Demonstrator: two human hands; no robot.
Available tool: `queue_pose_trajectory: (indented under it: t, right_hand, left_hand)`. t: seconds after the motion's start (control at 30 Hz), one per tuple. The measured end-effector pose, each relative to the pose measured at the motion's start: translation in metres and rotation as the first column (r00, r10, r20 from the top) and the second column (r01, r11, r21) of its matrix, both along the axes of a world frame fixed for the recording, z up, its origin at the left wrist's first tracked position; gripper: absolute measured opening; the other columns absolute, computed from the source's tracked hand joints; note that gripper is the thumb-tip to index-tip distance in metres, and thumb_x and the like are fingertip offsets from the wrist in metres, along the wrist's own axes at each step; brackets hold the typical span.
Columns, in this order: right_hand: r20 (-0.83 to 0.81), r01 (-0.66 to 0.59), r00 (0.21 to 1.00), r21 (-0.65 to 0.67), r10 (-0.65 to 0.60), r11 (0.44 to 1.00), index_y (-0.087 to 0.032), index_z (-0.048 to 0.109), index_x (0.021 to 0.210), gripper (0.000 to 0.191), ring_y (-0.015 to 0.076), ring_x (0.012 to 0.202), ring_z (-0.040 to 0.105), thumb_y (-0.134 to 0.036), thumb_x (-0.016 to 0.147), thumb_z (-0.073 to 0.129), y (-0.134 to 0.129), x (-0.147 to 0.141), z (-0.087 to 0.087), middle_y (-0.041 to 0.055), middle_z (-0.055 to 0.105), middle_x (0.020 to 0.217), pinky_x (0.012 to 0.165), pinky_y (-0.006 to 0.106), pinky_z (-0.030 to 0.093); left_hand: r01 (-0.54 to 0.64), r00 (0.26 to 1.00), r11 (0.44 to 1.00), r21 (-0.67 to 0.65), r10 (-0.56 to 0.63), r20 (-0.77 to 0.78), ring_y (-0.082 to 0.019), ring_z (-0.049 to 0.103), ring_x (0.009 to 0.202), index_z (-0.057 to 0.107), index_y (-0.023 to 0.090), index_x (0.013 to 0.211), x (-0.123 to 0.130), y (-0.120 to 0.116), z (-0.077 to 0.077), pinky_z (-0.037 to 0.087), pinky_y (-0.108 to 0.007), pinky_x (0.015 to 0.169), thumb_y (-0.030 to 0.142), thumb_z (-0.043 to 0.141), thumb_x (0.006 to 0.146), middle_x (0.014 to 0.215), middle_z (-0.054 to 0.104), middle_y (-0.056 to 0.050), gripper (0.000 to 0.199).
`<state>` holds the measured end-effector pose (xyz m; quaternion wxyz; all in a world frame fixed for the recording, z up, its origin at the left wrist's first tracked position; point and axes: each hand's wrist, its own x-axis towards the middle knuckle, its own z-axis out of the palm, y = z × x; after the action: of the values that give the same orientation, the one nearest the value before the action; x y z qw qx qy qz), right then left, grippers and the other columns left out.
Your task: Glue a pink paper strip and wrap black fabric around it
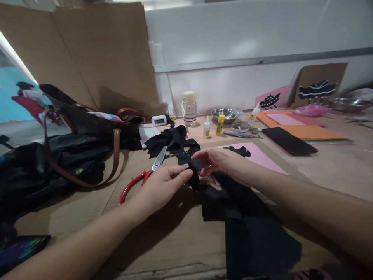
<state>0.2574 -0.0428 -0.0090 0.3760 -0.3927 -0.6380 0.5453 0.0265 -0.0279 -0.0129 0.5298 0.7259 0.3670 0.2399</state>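
Note:
My left hand (171,182) pinches the edge of a piece of black fabric (253,229) between thumb and fingers. Close beside it, my right hand (217,161) curls its fingers at the same cloth; its fingertips are partly blurred. The fabric trails down over the cardboard towards me. Red-handled scissors (134,186) lie just left of my left hand, blades pointing away. Black fabric scraps (171,140) are heaped beyond the blades. A pink paper sheet (262,155) with a black cutout (240,151) on it lies behind my right hand.
A brown-handled bag (87,128) stands at the left. Along the back are a bottle (189,109), a small glue bottle (206,128), a yellow glue stick (220,125) and a metal bowl (224,114). A black phone (288,140) lies right, near orange paper (317,132).

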Motion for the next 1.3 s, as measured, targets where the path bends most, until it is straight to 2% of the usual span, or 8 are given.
queue_pose_trajectory:
  t: [0.1,0.3,0.57,0.77,0.93,1.07,1.23,1.3]
  right_hand:
    - [0.105,-0.012,0.994,-0.002,0.012,1.0,-0.021,0.063,0.121,0.057,0.0145,0.068,0.061,-0.066,0.086,0.072,-0.006,-0.004,0.001,0.0026,0.066,0.09,0.049,0.023,0.045]
    - [0.161,0.158,0.974,0.018,-0.159,0.987,-0.021,0.057,0.09,0.025,0.0075,0.049,0.049,-0.043,0.09,0.069,-0.014,-0.013,0.004,-0.0042,0.062,0.074,0.043,0.02,0.04]
    - [0.077,0.162,0.984,-0.022,-0.159,0.987,-0.02,0.058,0.104,0.037,0.0214,0.088,0.073,-0.056,0.094,0.064,-0.008,-0.004,0.003,0.0058,0.072,0.093,0.047,0.02,0.046]
    - [0.355,0.043,0.932,0.089,-0.072,0.995,-0.02,0.06,0.129,0.051,0.0246,0.104,0.07,-0.045,0.087,0.074,-0.017,-0.011,0.001,0.0085,0.074,0.115,0.087,0.037,0.054]
    - [0.541,-0.053,0.838,0.219,-0.076,0.974,-0.02,0.071,0.093,0.012,0.0234,0.093,0.069,-0.029,0.093,0.063,-0.021,-0.014,-0.001,0.0045,0.076,0.098,0.087,0.038,0.05]
    - [0.535,-0.033,0.84,0.215,-0.089,0.976,-0.02,0.068,0.099,0.013,0.0238,0.093,0.067,-0.03,0.094,0.061,-0.022,-0.015,0.001,0.0058,0.073,0.101,0.084,0.038,0.05]
    - [0.438,0.103,0.882,0.177,-0.173,0.979,-0.022,0.048,0.147,0.065,0.023,0.091,0.067,-0.034,0.087,0.071,-0.026,-0.023,0.0,0.0051,0.07,0.101,0.084,0.038,0.052]
    - [0.406,0.099,0.898,0.186,-0.168,0.978,-0.024,0.049,0.148,0.067,0.0234,0.094,0.068,-0.032,0.086,0.072,-0.026,-0.025,-0.001,0.0062,0.072,0.107,0.086,0.038,0.053]
  left_hand:
    - [0.001,1.0,0.999,-0.055,-0.001,0.007,-0.015,0.053,0.063,0.076,0.017,0.09,0.001,0.0,-0.003,0.041,-0.024,0.058,0.053,0.061,0.089,0.072,0.066,0.0,0.039]
    - [-0.059,0.998,0.998,-0.026,0.059,0.031,-0.02,0.065,0.077,0.081,0.02,0.094,0.005,-0.004,0.002,0.047,-0.028,0.071,0.039,0.068,0.083,0.087,0.078,-0.002,0.025]
    - [-0.106,0.98,0.991,-0.079,0.117,0.159,-0.02,0.065,0.074,0.082,0.019,0.085,0.001,0.004,-0.004,0.048,-0.027,0.065,0.052,0.077,0.081,0.085,0.076,-0.005,0.034]
    - [-0.15,0.917,0.965,-0.215,0.217,0.335,-0.015,0.067,0.074,0.079,0.019,0.091,-0.001,0.011,-0.004,0.054,-0.024,0.07,0.047,0.092,0.071,0.09,0.077,-0.003,0.037]
    - [-0.174,0.81,0.941,-0.29,0.305,0.502,-0.016,0.072,0.085,0.073,0.019,0.089,-0.004,0.013,0.003,0.058,-0.024,0.079,0.043,0.098,0.065,0.092,0.078,-0.002,0.042]
    - [-0.147,0.776,0.921,-0.36,0.334,0.535,-0.016,0.073,0.085,0.069,0.019,0.09,-0.007,0.011,0.011,0.06,-0.026,0.079,0.041,0.099,0.066,0.094,0.078,-0.003,0.044]
    - [-0.116,0.773,0.914,-0.388,0.328,0.543,-0.016,0.072,0.089,0.07,0.018,0.097,-0.007,0.006,0.017,0.061,-0.023,0.078,0.04,0.099,0.066,0.099,0.077,-0.004,0.047]
    - [-0.105,0.779,0.924,-0.367,0.306,0.548,-0.017,0.073,0.093,0.07,0.018,0.095,-0.006,0.004,0.017,0.061,-0.025,0.082,0.041,0.098,0.067,0.101,0.077,-0.004,0.046]
